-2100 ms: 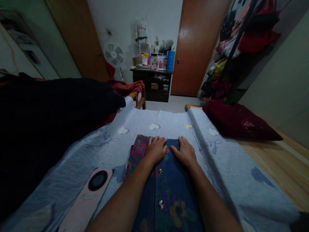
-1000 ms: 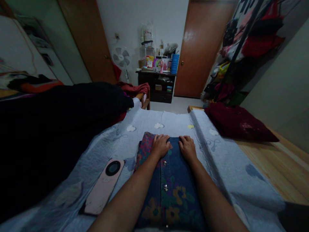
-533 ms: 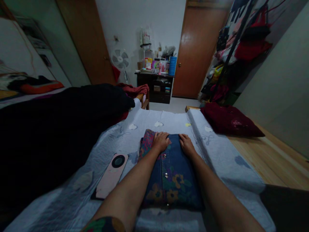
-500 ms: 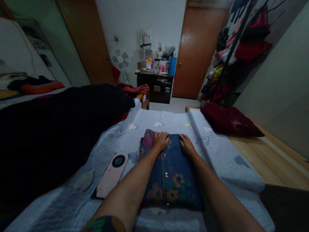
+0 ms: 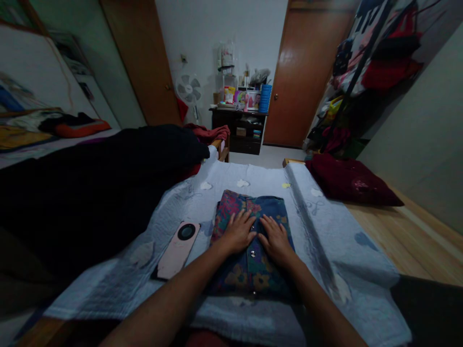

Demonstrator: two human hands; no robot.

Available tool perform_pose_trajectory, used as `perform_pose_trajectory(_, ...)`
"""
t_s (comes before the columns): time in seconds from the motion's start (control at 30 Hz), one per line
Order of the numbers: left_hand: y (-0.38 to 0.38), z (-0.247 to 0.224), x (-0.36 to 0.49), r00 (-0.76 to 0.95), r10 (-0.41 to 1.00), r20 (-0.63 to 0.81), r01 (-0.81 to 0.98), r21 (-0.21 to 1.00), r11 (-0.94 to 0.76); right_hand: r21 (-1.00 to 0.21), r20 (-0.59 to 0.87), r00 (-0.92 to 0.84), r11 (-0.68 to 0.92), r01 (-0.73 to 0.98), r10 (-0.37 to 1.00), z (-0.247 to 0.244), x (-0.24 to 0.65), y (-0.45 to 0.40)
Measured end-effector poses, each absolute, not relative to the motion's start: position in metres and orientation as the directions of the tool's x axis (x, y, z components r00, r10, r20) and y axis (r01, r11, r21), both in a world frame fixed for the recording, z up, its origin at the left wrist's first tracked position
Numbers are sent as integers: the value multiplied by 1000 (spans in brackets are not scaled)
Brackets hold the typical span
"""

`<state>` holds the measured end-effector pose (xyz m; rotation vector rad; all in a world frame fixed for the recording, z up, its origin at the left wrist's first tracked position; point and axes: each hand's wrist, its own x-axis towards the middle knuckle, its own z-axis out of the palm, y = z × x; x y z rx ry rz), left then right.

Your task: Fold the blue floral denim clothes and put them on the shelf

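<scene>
Left hand: the left hand point(image 5: 238, 232) lies palm down, fingers extended and slightly spread, flat on the folded denim garment point(image 5: 261, 266); I see it gripping nothing.
Right hand: the right hand point(image 5: 275, 240) mirrors it across the row of buttons point(image 5: 253, 253), likewise flattened, pinching nothing; the two thumbs come near each other.
Floral denim packet: the garment rests on the pale bedcover point(image 5: 195, 200), directly before the wearer, under both palms.
Folding, done: I judge it essentially complete, since the cloth forms a compact rectangle, front panel uppermost.
Folding, remaining: at most some smoothing, in my judgement; the left side shows layered edges not quite flush.
Placket and long axis: the button strip runs almost straight away from the wearer; the packet looks longer along that line than across it, though my oblique view makes this a judgement.
Collar end: which end it occupies, I cannot tell.
Pink phone: the phone point(image 5: 177, 255) lies left of the garment, near but apart, camera ring at its far end.
Black cloth: a large dark heap point(image 5: 108, 193) covers the far left.
Maroon garment: a folded maroon piece point(image 5: 350, 180) lies to the right, partly over the wooden boards point(image 5: 383, 226).
</scene>
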<state>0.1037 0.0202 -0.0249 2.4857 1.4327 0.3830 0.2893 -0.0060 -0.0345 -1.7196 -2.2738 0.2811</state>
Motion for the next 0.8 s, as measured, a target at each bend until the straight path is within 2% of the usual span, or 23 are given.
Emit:
perform_pose_trajectory(0.1,5,-36,93,456,881,129,834,285,-473,-304,58,-232,239,922,971,-41,289,-15)
perform_pose_trajectory(0.27,2,-43,77,407,894,187,867,230,-442,-269,67,-118,131,954,991,-46,309,-11)
perform_pose_trajectory(0.4,3,-48,67,226,944,239,926,249,-284,-281,118,-6,39,959,993,-55,325,-10)
perform_pose_trajectory(0.5,9,-49,57,11,972,233,908,406,-107,-342,171,59,3,940,984,-60,331,-8)
perform_pose_trajectory(0.63,25,-37,44,-83,979,184,754,655,-59,-550,203,147,-12,835,968,-55,339,3)
perform_pose_trajectory(0.7,32,-27,42,-149,987,55,621,783,50,-688,116,237,-95,720,964,-47,343,12)
perform_pose_trajectory(0.8,39,-12,44,-210,933,-294,295,890,347,-803,-88,324,-259,536,942,-33,348,23)
